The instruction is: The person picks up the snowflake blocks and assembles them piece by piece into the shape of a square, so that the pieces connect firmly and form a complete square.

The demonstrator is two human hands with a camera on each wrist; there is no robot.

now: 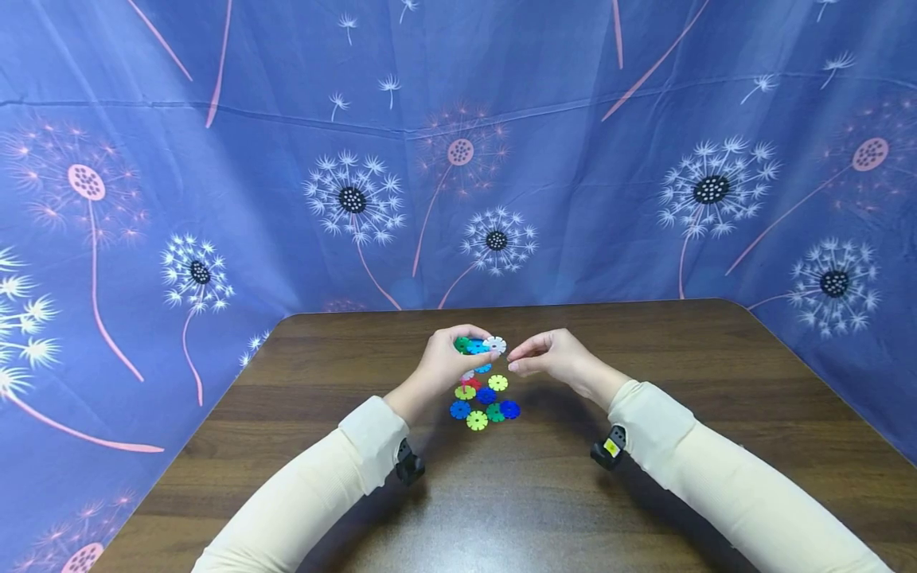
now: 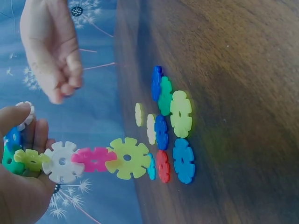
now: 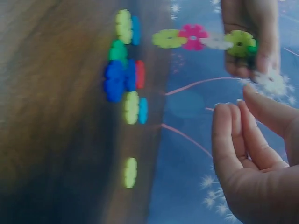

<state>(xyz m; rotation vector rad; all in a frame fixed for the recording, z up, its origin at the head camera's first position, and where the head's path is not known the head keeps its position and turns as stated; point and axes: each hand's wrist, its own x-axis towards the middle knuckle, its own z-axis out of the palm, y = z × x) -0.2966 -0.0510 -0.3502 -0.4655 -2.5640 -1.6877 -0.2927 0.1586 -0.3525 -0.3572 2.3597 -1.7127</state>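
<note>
My left hand (image 1: 453, 358) holds a chain of interlocking plastic flower discs, its thumb against the white end disc (image 1: 494, 344). Green and blue discs (image 1: 477, 346) lie within that hand. From the palm the chain hangs down: in the left wrist view a small yellow-green disc (image 2: 29, 156), a white disc (image 2: 63, 162), a pink disc (image 2: 94, 159) and a larger yellow-green disc (image 2: 128, 157). Just right of the white end disc is my right hand (image 1: 562, 360), fingers loosely bent toward the thumb, with nothing visible between them.
Loose discs lie on the wooden table (image 1: 609, 509) below the hands: a red disc (image 2: 163, 166), a green disc (image 1: 495, 412), and several blue and yellow-green ones, including a dark blue disc (image 1: 510, 409). A blue dandelion-print cloth (image 1: 573, 199) hangs behind the table's far edge.
</note>
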